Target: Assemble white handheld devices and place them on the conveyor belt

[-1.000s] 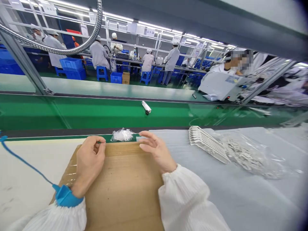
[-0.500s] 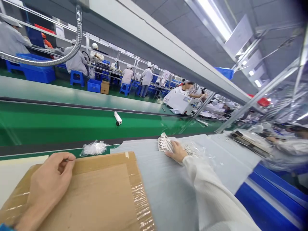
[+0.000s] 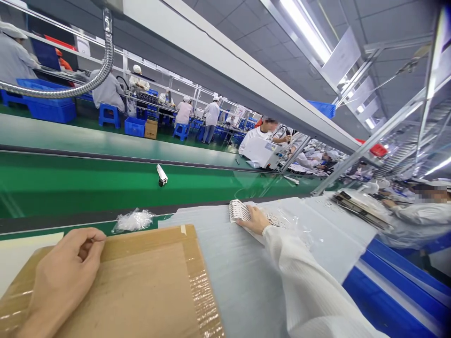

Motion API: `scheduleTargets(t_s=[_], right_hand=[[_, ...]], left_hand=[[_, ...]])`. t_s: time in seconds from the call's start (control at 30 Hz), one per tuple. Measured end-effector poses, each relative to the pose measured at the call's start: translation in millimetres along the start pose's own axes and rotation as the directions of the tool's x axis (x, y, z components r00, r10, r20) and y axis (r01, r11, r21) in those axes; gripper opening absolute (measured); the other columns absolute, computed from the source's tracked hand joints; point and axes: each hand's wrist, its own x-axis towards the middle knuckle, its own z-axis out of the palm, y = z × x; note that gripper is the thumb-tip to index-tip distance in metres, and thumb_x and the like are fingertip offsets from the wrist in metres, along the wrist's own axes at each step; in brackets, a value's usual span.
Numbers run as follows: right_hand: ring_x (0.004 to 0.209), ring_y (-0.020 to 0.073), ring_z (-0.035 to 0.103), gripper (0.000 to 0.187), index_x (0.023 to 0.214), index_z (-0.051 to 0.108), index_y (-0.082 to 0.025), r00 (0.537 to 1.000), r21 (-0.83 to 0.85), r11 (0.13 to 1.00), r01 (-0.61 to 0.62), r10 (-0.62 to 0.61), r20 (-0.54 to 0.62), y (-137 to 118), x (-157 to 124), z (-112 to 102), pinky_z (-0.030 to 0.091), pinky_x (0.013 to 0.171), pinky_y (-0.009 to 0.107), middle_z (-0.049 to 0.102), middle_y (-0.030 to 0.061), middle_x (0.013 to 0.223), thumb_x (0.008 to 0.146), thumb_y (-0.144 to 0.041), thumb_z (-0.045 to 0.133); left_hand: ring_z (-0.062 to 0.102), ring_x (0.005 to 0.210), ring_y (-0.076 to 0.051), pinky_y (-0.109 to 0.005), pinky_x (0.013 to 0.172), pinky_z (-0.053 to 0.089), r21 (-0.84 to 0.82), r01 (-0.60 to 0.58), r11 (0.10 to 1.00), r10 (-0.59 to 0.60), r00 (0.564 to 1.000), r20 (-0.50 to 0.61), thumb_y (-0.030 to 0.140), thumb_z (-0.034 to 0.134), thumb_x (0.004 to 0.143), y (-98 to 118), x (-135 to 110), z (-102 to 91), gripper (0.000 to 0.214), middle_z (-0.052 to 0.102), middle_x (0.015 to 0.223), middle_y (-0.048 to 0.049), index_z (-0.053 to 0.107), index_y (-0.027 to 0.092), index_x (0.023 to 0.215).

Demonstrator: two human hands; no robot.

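Observation:
My left hand (image 3: 65, 265) rests on a taped cardboard pad (image 3: 141, 286), its thumb and forefinger pinched together. I cannot see anything between them. My right hand (image 3: 255, 220) lies on a stack of white comb-like plastic parts (image 3: 238, 211), its fingers partly hiding them. Just beyond that hand, a clear plastic bag of small white pieces (image 3: 278, 220) lies on a grey foam sheet (image 3: 225, 267). A crumpled clear plastic wrap (image 3: 134, 220) lies past the pad.
A green conveyor belt (image 3: 88, 185) runs across the view, carrying a white cylindrical part (image 3: 162, 175). A white machine (image 3: 262, 152) stands beyond it. A co-worker (image 3: 419, 216) sits at the right, with a blue-edged bench (image 3: 387, 291) nearby.
My right hand has moved from beside the wrap onto the white comb-like parts. The whole view has swung and tilted, and my left hand has stayed pinched on the pad.

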Motion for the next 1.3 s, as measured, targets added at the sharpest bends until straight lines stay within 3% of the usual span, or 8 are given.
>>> scheduleTargets(t_s=[0.3,0.53,0.63,0.77,0.83,0.97,1.07,1.3], right_hand=[[0.117,0.0329,0.059,0.069,0.133,0.051,-0.011,0.995,0.088,0.996,0.003,0.006,-0.098,-16.1,-24.8,-13.6,0.043,0.095,0.038,0.064,0.0201,0.121,0.087,-0.063,0.055],[0.125,0.0415,0.057,0.075,0.134,0.052,-0.011,0.998,0.081,0.997,-0.002,0.006,-0.057,-27.7,-55.7,11.6,0.047,0.096,0.05,0.062,0.0256,0.13,0.079,-0.06,0.061],[0.132,0.047,0.05,0.091,0.141,0.048,-0.01,0.997,0.087,0.994,0.07,-0.066,-0.049,-13.3,-57.3,4.7,0.043,0.103,0.059,0.055,0.028,0.141,0.069,-0.063,0.068],[0.131,0.0494,0.051,0.09,0.143,0.049,-0.013,0.924,0.097,0.947,0.306,-0.271,-0.271,-19.9,-33.2,-15.9,0.042,0.103,0.061,0.055,0.0309,0.142,0.073,-0.067,0.066],[0.121,0.0451,0.06,0.071,0.135,0.058,-0.019,0.887,0.203,0.882,0.424,-0.359,-0.291,-53.5,-27.2,-22.5,0.047,0.098,0.058,0.064,0.0264,0.132,0.08,-0.063,0.063],[0.112,0.0318,0.068,0.043,0.118,0.069,-0.03,0.817,0.414,0.725,0.55,-0.569,-0.088,-165.0,-29.8,-25.9,0.054,0.094,0.046,0.072,0.0071,0.125,0.087,-0.058,0.058],[0.108,0.0245,0.069,0.032,0.117,0.071,-0.029,0.742,0.358,0.688,0.631,-0.67,-0.02,-251.5,-19.0,-22.8,0.054,0.095,0.038,0.073,0.0037,0.123,0.093,-0.042,0.054],[0.129,0.0371,0.054,0.055,0.14,0.057,-0.028,0.807,0.09,0.802,0.59,-0.588,-0.047,-392.1,39.2,3.2,0.05,0.095,0.055,0.048,0.0144,0.153,0.089,-0.01,0.053]], left_hand=[[0.062,0.072,-0.02,-0.03,0.066,0.043,0.049,-0.001,0.999,-0.004,0.996,0.094,0.036,0.048,0.08,4.8,0.0,-9.0,0.02,0.073,0.085,0.0007,0.066,0.026,0.082],[0.061,0.072,-0.021,-0.032,0.07,0.045,-0.061,-0.066,0.996,0.067,0.998,0.0,0.032,0.052,0.076,-4.3,1.7,1.3,0.016,0.069,0.082,-0.0017,0.065,0.023,0.078],[0.06,0.076,-0.021,-0.033,0.072,0.045,-0.108,-0.179,0.978,0.173,0.983,-0.064,0.025,0.048,0.081,-8.2,0.0,5.9,0.017,0.067,0.081,-0.0038,0.064,0.021,0.076],[0.058,0.078,-0.018,-0.03,0.072,0.044,-0.191,-0.199,0.961,0.184,0.979,-0.092,0.014,0.045,0.083,-8.4,-0.3,12.4,0.017,0.064,0.084,-0.0039,0.06,0.019,0.076],[0.057,0.079,-0.018,-0.03,0.072,0.042,-0.201,-0.181,0.963,0.167,0.982,-0.085,0.01,0.045,0.084,-8.2,-1.1,14.4,0.018,0.063,0.084,-0.0037,0.058,0.019,0.076],[0.055,0.08,-0.018,-0.03,0.072,0.04,-0.222,-0.163,0.961,0.15,0.986,-0.075,0.004,0.045,0.082,-8.2,-3.8,14.7,0.02,0.061,0.084,-0.0034,0.057,0.018,0.075],[0.054,0.08,-0.017,-0.029,0.072,0.038,-0.238,-0.154,0.959,0.141,0.987,-0.072,0.001,0.045,0.082,-8.6,-4.2,14.8,0.021,0.06,0.083,-0.0028,0.056,0.018,0.076],[0.054,0.084,-0.018,-0.031,0.074,0.037,-0.257,-0.108,0.96,0.094,0.993,-0.066,-0.003,0.045,0.08,-8.2,-3.1,17.8,0.025,0.061,0.084,-0.0025,0.054,0.019,0.074]])
